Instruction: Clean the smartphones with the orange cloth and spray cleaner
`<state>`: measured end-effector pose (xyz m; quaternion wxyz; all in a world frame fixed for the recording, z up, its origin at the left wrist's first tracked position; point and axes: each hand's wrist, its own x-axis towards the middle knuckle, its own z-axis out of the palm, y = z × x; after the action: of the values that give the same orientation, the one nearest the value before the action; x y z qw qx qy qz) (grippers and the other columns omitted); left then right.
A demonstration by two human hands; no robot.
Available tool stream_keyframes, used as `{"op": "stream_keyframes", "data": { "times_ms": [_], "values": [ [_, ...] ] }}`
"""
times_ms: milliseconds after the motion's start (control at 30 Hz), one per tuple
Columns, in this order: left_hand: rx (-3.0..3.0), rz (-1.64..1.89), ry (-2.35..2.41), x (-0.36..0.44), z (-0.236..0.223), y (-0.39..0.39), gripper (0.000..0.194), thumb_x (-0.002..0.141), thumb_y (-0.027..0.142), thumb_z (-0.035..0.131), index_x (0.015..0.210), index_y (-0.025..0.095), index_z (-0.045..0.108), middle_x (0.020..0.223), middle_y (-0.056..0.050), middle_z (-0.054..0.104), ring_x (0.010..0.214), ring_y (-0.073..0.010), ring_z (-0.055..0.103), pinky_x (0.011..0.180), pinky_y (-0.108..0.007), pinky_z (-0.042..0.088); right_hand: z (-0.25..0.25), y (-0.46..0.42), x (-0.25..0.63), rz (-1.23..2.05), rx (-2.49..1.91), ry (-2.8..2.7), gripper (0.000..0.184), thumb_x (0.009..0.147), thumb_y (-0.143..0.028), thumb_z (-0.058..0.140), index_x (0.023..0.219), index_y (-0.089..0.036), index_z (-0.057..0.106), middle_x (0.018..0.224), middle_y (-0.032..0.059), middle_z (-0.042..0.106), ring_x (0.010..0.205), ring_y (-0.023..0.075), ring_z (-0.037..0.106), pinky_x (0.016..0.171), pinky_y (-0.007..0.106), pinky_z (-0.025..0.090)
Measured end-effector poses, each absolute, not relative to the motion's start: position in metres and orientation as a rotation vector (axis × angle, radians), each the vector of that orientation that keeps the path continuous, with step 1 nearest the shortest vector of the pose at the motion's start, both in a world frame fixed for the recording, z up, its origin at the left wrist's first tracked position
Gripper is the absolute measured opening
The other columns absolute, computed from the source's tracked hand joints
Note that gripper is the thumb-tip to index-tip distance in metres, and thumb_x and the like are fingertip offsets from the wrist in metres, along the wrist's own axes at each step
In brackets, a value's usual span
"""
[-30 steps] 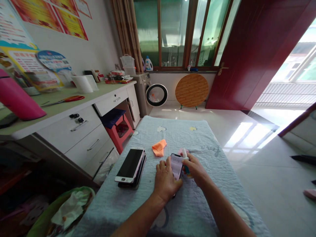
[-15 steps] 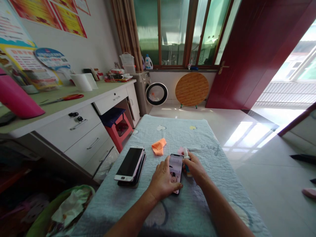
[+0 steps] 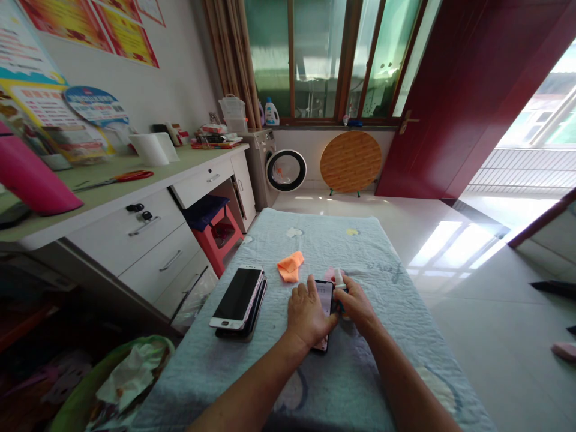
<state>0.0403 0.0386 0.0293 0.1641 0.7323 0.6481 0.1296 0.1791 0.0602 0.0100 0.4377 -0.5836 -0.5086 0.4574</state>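
Observation:
A dark-edged smartphone (image 3: 324, 293) with a lit pink screen lies on the blue quilted cloth (image 3: 324, 240). My left hand (image 3: 308, 312) spans it from above, fingers at its left edge and thumb at its right edge, covering much of the screen. Just right of the phone, my right hand (image 3: 357, 303) is closed around a small bottle with a white nozzle (image 3: 338, 277), held upright; its lower part is mostly hidden. An orange cloth (image 3: 290, 267) lies crumpled beyond the phone. To the left rests a stack of phones, with a white-framed phone (image 3: 237, 298) on top.
At left stands a desk (image 3: 153, 210) with drawers, holding scissors (image 3: 121, 177) and a pink bottle (image 3: 36, 174). A red stool (image 3: 220, 240) and a green bin (image 3: 162, 354) are beside the covered table. Behind are a washing machine with its door open (image 3: 287, 170) and a round wooden tabletop (image 3: 351, 162).
My left hand has shifted right and slightly up across the phone, covering more of its screen. My right hand keeps the bottle in nearly the same spot.

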Motion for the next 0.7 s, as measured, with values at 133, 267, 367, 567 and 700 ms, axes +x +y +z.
{"op": "stream_keyframes", "data": {
  "times_ms": [133,267,367,567,700],
  "values": [
    [2.039,0.402,1.910,0.049,0.025,0.050,0.091,0.069,0.049,0.062,0.140,0.003,0.029,0.123,-0.024,0.051,0.113,-0.0385,0.049,0.093,-0.044,0.038,0.011,0.060,0.180,1.110,-1.421,-1.275,0.023,0.064,-0.018,0.053,0.083,-0.021,0.064,0.064,-0.0021,0.058,0.054,0.0138,0.050,0.049,0.024,0.039],
    [1.987,0.407,1.924,0.053,0.023,0.052,0.088,0.071,0.046,0.061,0.139,0.003,0.028,0.126,-0.025,0.048,0.117,-0.0382,0.047,0.095,-0.043,0.036,0.013,0.060,0.180,1.093,-1.444,-1.307,0.029,0.063,-0.020,0.051,0.089,-0.020,0.065,0.063,-0.0013,0.058,0.055,0.0148,0.051,0.050,0.024,0.040],
    [1.934,0.383,1.944,0.056,0.024,0.053,0.090,0.068,0.043,0.064,0.140,0.004,0.027,0.128,-0.025,0.047,0.118,-0.0376,0.046,0.095,-0.041,0.036,0.014,0.059,0.180,1.098,-1.443,-1.322,0.033,0.063,-0.022,0.050,0.092,-0.018,0.064,0.064,-0.0012,0.058,0.056,0.0146,0.052,0.050,0.023,0.040],
    [1.927,0.379,1.960,0.054,0.025,0.052,0.096,0.065,0.051,0.066,0.141,0.006,0.028,0.125,-0.025,0.049,0.114,-0.0393,0.049,0.095,-0.043,0.037,0.012,0.059,0.182,1.132,-1.456,-1.278,0.034,0.062,-0.024,0.049,0.092,-0.018,0.063,0.060,-0.0032,0.056,0.050,0.0127,0.050,0.047,0.022,0.039],
    [1.937,0.410,1.929,0.051,0.025,0.050,0.103,0.061,0.054,0.070,0.142,0.005,0.029,0.126,-0.026,0.049,0.114,-0.0423,0.050,0.094,-0.045,0.037,0.007,0.062,0.186,1.108,-1.460,-1.248,0.031,0.062,-0.025,0.051,0.091,-0.018,0.063,0.065,-0.0010,0.061,0.054,0.0139,0.054,0.049,0.023,0.042]
  ]
}}
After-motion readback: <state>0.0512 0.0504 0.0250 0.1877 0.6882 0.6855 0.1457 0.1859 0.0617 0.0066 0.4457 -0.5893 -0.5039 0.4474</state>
